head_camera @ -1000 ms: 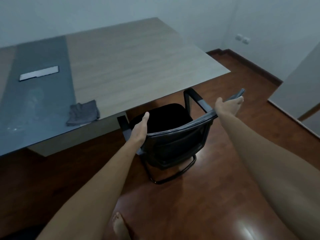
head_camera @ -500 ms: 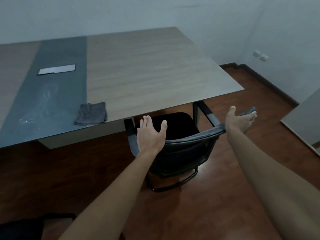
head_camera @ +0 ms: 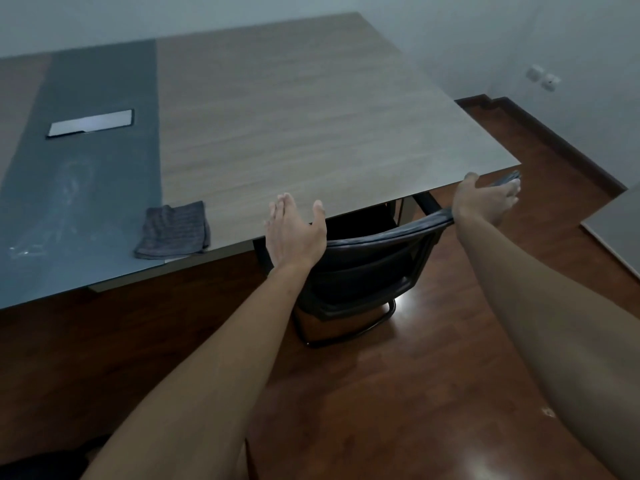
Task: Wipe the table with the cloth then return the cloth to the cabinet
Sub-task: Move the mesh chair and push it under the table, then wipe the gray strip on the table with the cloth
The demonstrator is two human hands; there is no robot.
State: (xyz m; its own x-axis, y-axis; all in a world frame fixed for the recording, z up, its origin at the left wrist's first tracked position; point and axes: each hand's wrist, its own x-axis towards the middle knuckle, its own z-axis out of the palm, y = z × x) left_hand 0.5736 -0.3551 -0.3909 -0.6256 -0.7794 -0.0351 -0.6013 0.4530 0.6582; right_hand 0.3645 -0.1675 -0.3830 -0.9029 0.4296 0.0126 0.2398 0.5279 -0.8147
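A folded grey cloth (head_camera: 175, 229) lies near the front edge of the large wooden table (head_camera: 294, 116), where the dark grey centre strip meets the wood. My left hand (head_camera: 294, 233) is flat with straight fingers at the left end of the black chair's backrest (head_camera: 377, 237), to the right of the cloth. My right hand (head_camera: 485, 199) rests with relaxed fingers on the backrest's right end, at the table's corner. Neither hand holds the cloth. The cabinet is out of view.
The black chair is tucked partly under the table's front right corner. A white rectangular plate (head_camera: 90, 123) sits in the dark strip (head_camera: 86, 168), which shows pale smears. Red-brown wooden floor (head_camera: 415, 393) lies below; a grey surface (head_camera: 620, 226) stands at the right edge.
The chair has slid further under the table. My left hand came off the backrest's edge and now lies flat against it. The view has moved closer to the table.
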